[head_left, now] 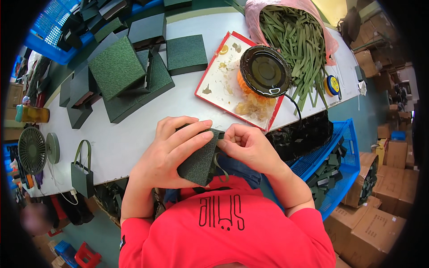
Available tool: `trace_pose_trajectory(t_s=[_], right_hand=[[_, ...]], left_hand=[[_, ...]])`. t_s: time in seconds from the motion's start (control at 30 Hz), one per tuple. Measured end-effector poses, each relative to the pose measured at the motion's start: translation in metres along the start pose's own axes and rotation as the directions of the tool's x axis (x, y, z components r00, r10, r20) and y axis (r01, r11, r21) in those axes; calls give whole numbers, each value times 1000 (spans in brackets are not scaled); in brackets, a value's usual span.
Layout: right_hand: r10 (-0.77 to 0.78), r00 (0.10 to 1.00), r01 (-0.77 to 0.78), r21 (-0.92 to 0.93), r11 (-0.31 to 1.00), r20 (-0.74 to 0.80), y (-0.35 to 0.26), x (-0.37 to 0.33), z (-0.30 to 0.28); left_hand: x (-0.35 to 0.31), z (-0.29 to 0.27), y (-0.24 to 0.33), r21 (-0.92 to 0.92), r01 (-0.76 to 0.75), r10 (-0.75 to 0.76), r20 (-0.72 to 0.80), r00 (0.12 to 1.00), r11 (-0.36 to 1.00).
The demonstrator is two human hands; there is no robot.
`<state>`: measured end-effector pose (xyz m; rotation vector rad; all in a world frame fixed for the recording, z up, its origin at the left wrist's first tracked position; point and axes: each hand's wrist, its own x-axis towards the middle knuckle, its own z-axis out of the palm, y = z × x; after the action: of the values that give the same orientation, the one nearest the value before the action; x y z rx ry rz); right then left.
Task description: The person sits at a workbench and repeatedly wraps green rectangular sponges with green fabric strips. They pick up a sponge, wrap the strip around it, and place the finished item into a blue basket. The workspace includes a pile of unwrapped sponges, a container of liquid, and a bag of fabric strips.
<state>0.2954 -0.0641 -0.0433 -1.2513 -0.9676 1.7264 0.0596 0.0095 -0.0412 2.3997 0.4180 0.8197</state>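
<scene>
My left hand (169,156) is wrapped round a small dark green patterned box (196,164), fingers over its top and thumb side underneath, holding it tilted in front of my red shirt. At the box's right edge my right hand (250,146) is closed in a pinch. A thin green ribbon (220,166) curls down from that edge, just below the pinching fingertips. The ribbon's end between the fingers is mostly hidden.
On the white table (134,138) larger green boxes (117,67) are piled at the far left. A glue pot (266,71) stands on a red-rimmed tray (214,85), beside a bag of green ribbons (292,40). A blue crate (353,154) sits right; a fan (32,151) left.
</scene>
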Motion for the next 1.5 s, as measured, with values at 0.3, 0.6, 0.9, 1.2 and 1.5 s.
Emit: trace_pose_trajectory(t_s=[0.3, 0.6, 0.9, 1.2, 1.5], right_hand=[[-12, 998, 6, -98, 995, -55, 3, -1, 4], [-42, 999, 44, -250, 967, 13, 0, 0, -2], [-273, 945, 237, -199, 951, -179, 11, 4, -17], [-154, 985, 124, -301, 946, -77, 2, 4, 2], [-645, 703, 385, -603, 699, -299, 5, -4, -3]], left_hand=[[1, -2, 2, 13, 2, -2, 7, 1000, 1000], [3, 0, 5, 84, -41, 37, 45, 998, 996], [0, -6, -1, 101, 21, -16, -48, 999, 995], [7, -3, 8, 176, -38, 27, 64, 998, 984], [-3, 3, -5, 80, 76, -68, -97, 993, 994]])
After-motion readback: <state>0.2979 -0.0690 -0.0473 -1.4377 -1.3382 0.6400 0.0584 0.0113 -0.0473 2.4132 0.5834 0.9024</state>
